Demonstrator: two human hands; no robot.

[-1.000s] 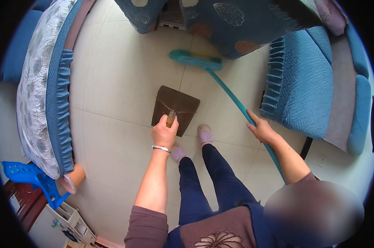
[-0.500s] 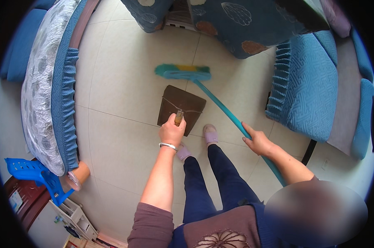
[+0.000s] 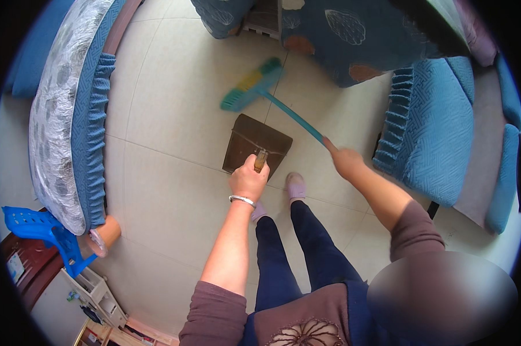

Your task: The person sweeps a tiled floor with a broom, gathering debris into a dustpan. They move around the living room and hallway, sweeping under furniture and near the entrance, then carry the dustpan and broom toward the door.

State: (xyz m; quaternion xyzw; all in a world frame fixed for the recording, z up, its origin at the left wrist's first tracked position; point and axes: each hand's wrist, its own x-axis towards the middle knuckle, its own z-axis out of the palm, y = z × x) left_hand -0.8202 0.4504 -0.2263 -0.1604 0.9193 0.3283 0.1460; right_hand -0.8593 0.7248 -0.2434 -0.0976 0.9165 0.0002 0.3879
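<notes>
"Where are the left hand [image 3: 249,183] and right hand [image 3: 347,164]?"

"Apart. The left is clenched round the upright handle [image 3: 261,160] of a brown dustpan [image 3: 246,136]; the right is wrapped round the stick of a teal broom [image 3: 295,116]."

"And the dustpan itself?"

"On the pale tiled floor [image 3: 174,109], just ahead of the slippers [image 3: 295,184]. The broom's bristly head [image 3: 250,87], a bit blurred, slants beyond it; I can't tell if it touches the tiles."

"Farther out?"

"Patterned dark cloth [image 3: 329,43] ahead, a blue sofa [image 3: 436,127] to the right, a blue plastic chair [image 3: 41,226] lower left."
</notes>
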